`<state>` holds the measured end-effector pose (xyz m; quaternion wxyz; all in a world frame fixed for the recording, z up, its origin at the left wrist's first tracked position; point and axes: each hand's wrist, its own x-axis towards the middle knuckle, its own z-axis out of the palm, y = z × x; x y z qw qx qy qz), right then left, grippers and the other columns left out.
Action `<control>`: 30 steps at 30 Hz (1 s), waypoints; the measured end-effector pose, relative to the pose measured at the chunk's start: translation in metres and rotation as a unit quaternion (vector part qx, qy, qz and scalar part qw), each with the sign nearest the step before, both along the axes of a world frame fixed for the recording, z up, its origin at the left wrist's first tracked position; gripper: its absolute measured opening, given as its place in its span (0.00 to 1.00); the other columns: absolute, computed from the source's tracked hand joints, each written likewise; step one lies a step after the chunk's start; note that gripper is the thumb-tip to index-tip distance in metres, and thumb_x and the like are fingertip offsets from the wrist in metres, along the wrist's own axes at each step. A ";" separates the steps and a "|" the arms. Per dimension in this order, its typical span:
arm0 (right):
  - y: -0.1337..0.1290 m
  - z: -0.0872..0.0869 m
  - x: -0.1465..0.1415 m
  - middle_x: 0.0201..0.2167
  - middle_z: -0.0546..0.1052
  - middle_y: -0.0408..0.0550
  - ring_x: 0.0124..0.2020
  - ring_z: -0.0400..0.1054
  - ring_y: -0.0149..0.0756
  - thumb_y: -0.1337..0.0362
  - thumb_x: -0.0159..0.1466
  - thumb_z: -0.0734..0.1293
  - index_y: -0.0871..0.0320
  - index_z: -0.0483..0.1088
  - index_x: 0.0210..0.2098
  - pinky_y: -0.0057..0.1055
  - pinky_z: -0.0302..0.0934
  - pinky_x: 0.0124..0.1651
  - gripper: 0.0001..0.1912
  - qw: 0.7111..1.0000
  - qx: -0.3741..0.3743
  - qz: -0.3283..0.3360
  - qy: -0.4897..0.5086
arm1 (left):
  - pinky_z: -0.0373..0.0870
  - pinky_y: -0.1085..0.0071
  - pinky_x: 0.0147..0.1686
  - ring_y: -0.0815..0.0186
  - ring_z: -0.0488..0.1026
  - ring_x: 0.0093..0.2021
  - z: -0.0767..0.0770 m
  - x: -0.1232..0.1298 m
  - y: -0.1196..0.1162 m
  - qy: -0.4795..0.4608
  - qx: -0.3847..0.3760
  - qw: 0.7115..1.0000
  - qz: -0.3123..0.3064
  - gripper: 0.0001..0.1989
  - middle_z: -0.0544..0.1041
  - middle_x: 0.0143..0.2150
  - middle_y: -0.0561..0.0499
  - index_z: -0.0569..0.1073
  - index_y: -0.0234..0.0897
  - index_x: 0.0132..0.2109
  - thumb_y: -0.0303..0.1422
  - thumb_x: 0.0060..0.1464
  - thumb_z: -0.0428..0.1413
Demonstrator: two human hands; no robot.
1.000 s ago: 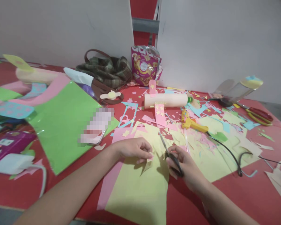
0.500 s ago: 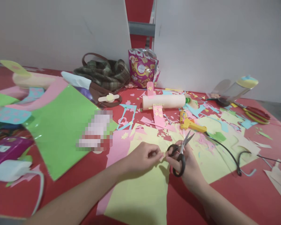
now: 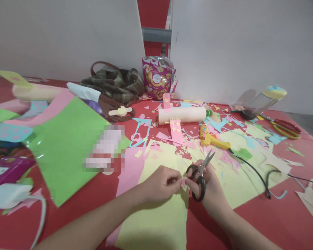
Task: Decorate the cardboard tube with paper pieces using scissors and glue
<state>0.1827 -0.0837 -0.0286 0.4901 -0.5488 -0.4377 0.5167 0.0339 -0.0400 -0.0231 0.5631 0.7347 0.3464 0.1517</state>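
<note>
Head view: a tiny pinkish paper piece (image 3: pixel 183 181) is pinched by the left hand (image 3: pixel 168 182) and apparently also by fingertips of the right hand (image 3: pixel 211 189), above a yellow sheet (image 3: pixel 151 217) toward the front edge of the table (image 3: pixel 261 222). Scissors (image 3: pixel 203 166) are held in the right hand, blades parted and aimed toward the far edge. Since that grip is shared, the paper could be creased or dropped; among similarly coloured scraps (image 3: pixel 231 160), it might easily be lost.
</note>
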 end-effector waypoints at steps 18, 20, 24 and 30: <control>0.000 0.003 0.000 0.26 0.65 0.39 0.21 0.60 0.26 0.66 0.53 0.65 0.53 0.53 0.34 0.23 0.55 0.23 0.15 1.000 -0.009 -0.002 0.005 | 0.47 0.77 0.20 0.75 0.50 0.21 -0.002 0.001 -0.001 -0.014 0.015 0.998 0.062 0.18 0.53 0.18 0.57 0.57 0.33 0.19 0.37 0.53 0.43; 0.000 0.002 -0.001 0.27 0.64 0.39 0.21 0.60 0.26 0.67 0.52 0.66 0.53 0.53 0.33 0.23 0.55 0.23 0.15 1.000 -0.007 -0.001 -0.004 | 0.47 0.76 0.19 0.75 0.49 0.20 -0.001 0.002 -0.002 -0.012 0.018 0.998 0.056 0.18 0.53 0.18 0.57 0.58 0.33 0.20 0.38 0.54 0.42; 0.000 0.001 -0.002 0.26 0.65 0.39 0.23 0.61 0.27 0.68 0.51 0.66 0.53 0.53 0.32 0.23 0.56 0.24 0.15 1.000 0.004 -0.016 -0.015 | 0.46 0.76 0.19 0.75 0.48 0.20 0.000 0.004 -0.004 -0.013 0.015 0.999 0.045 0.19 0.52 0.18 0.57 0.58 0.33 0.20 0.39 0.54 0.41; 0.001 -0.002 0.002 0.26 0.65 0.38 0.25 0.62 0.29 0.70 0.49 0.67 0.52 0.53 0.32 0.25 0.58 0.25 0.17 1.000 0.017 -0.019 0.003 | 0.47 0.77 0.19 0.75 0.49 0.20 0.000 0.004 -0.004 -0.002 0.020 1.000 0.022 0.19 0.52 0.18 0.57 0.57 0.33 0.19 0.38 0.54 0.40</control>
